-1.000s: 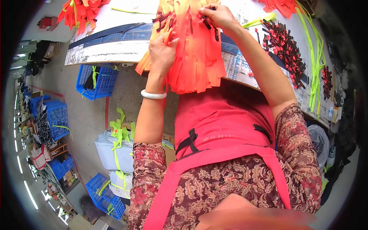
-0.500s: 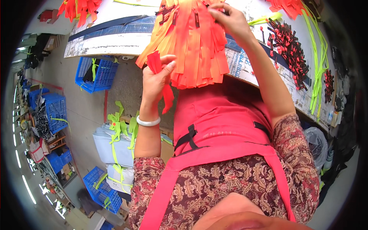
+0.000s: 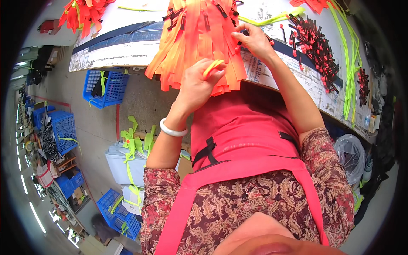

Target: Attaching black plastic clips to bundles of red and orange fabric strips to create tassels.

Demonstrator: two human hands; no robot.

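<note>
A thick bundle of orange ribbon strips (image 3: pixel 195 51) hangs over the front edge of the worktable, with several small black pieces fastened across its upper part. My left hand (image 3: pixel 197 87), with a white bangle on its wrist, is closed round an orange ribbon strip (image 3: pixel 213 67) in front of the bundle; the strip's yellowish folded loop shows above the fingers. Beside the bundle's right edge, my right hand (image 3: pixel 257 42) is bent, thumb and forefinger pinching a small black piece (image 3: pixel 244 33). The fingers partly cover that piece.
On the table's right lie a pile of small black pieces with red tips (image 3: pixel 314 51) and long yellow-green ribbons (image 3: pixel 350 76). Another orange bundle (image 3: pixel 85 15) sits far left. Below on the left stand a blue crate (image 3: pixel 106 89) and tied light-blue stacks (image 3: pixel 121 163).
My left hand has moved right and in front of the bundle, its strip now gathered into a loop. My right hand has come down along the bundle's right edge. The view has shifted slightly.
</note>
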